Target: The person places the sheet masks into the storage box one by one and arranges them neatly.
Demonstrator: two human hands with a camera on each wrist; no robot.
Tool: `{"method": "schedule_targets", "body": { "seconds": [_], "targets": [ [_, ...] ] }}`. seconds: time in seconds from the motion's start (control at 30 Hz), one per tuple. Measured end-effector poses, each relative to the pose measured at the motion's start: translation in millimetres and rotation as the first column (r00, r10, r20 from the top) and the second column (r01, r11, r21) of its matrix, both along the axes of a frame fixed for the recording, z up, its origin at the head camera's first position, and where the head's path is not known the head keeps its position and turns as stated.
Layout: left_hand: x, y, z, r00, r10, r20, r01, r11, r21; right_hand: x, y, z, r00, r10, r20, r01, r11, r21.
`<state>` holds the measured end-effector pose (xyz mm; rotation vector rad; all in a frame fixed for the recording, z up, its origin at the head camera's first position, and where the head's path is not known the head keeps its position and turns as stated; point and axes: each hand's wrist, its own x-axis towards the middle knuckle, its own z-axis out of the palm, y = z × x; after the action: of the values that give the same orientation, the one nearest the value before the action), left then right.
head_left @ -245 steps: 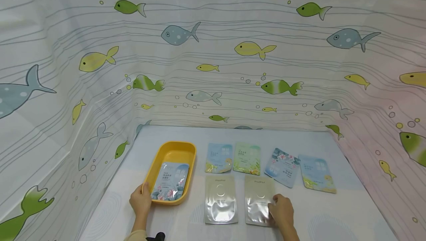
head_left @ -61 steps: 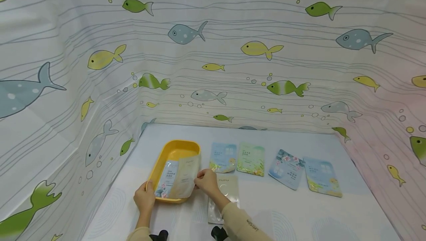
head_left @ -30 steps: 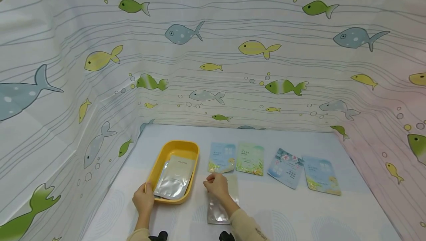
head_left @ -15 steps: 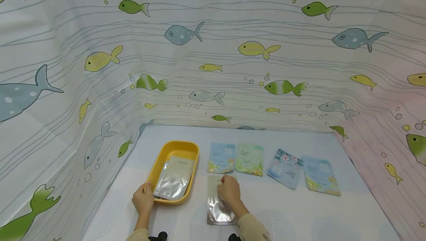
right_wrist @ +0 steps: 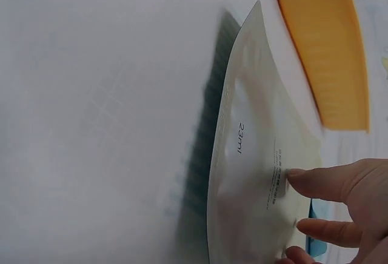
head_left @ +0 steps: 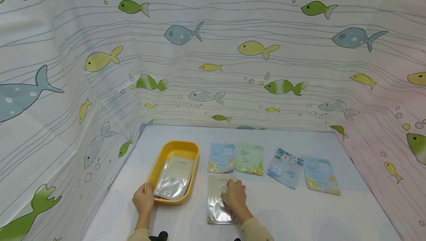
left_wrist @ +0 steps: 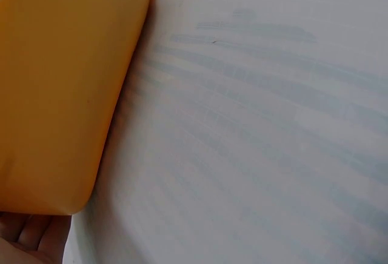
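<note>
Grip of the right hand [head_left: 234,194], loosely spread with nothing grasped; thumb and fingertips rest on the face of a beige-and-silver pouch [head_left: 215,209]. That pouch lies on the tabletop [head_left: 299,215], to the right of the yellow tray [head_left: 180,143]; the right-wrist view shows its "23ml" print. The contact toward the pouch's right side probably suits an approach from that side, the arm leaving the print partly uncovered. Grip of the left hand [head_left: 144,198], pinching the tray's rim at the near left corner, presumably to keep so light a vessel from sliding. Within the tray, a matching pouch [head_left: 175,180] lies face up, slanted as the tray is. Beyond the right hand, a blue packet [head_left: 222,157] and a green packet [head_left: 249,159] sit side by side; farther right are a tilted floral packet [head_left: 285,168] and a second blue packet [head_left: 321,175]. All lie flat and face up, an arrangement that likely keeps each label readable. Fish-printed sheeting [head_left: 213,81] encloses the background.
</note>
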<state>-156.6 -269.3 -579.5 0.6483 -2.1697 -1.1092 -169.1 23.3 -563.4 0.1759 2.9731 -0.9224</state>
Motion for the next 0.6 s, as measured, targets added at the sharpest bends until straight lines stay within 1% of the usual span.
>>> {"method": "schedule_targets", "body": {
  "seconds": [0.1, 0.27, 0.33, 0.47, 0.6],
  "targets": [
    [-0.3, 0.1, -0.6, 1.0, -0.002, -0.001, 0.002, 1.0, 0.002, -0.3, 3.0, -0.8, 1.0, -0.02, 0.022, 0.02, 1.0, -0.016],
    [-0.5, 0.0, -0.8, 1.0, 0.002, -0.006, -0.002, 1.0, -0.006, -0.3, 7.7, -3.4, 0.998, -0.022, 0.063, 0.026, 0.997, -0.072],
    [-0.4, -0.1, -1.1, 1.0, 0.003, -0.013, -0.004, 1.0, -0.012, 0.8, 8.5, -2.4, 0.997, -0.024, 0.07, 0.029, 0.997, -0.071],
    [-0.3, -0.9, -2.0, 1.0, 0.005, -0.018, -0.006, 1.0, -0.014, 4.0, 9.0, 0.5, 0.997, -0.042, 0.057, 0.045, 0.998, -0.044],
    [0.1, -1.4, -2.8, 1.0, 0.002, -0.016, -0.003, 1.0, -0.008, 6.5, 9.6, 0.4, 0.998, -0.055, 0.007, 0.056, 0.998, -0.028]
  ]
}}
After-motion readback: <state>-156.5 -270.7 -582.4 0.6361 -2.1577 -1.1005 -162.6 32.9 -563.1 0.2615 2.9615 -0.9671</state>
